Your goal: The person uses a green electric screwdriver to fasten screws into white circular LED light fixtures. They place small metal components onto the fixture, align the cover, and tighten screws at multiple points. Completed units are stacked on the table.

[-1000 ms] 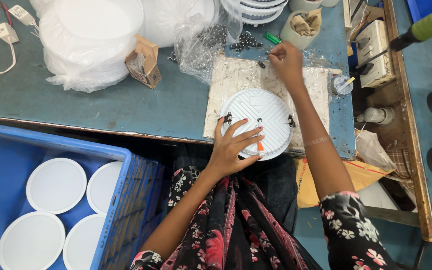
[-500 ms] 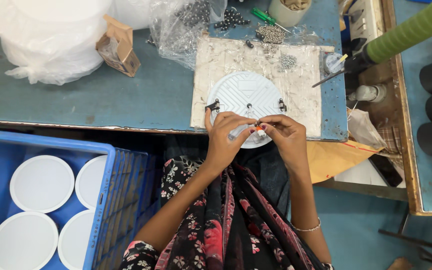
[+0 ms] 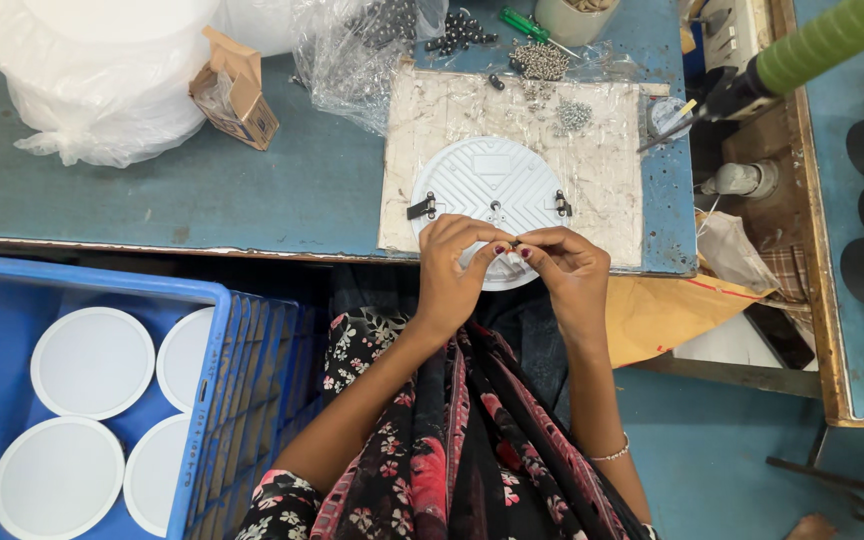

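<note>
Both hands, left hand (image 3: 452, 265) and right hand (image 3: 567, 268), meeting over near edge of round white lamp housing (image 3: 492, 190) lying flat, ribbed back up, on desk (image 3: 282, 190), fingers pinching tiny part between them, clips pointing left-right.

White round housing (image 3: 492, 185) under my hands (image 3: 512, 265): matt ribbed plastic by the look, dark metal clips on its sides. Mat (image 3: 592, 190) under it: worn board, glossy film wrap. Surface (image 3: 252, 200): painted blue-green, scuffed, chipped edge. Screws (image 3: 540, 60): bright metal. Crate (image 3: 242, 350): glossy blue plastic. Small box (image 3: 237, 90): brown cardboard. Bags (image 3: 82, 90): thin crinkled plastic.
</note>
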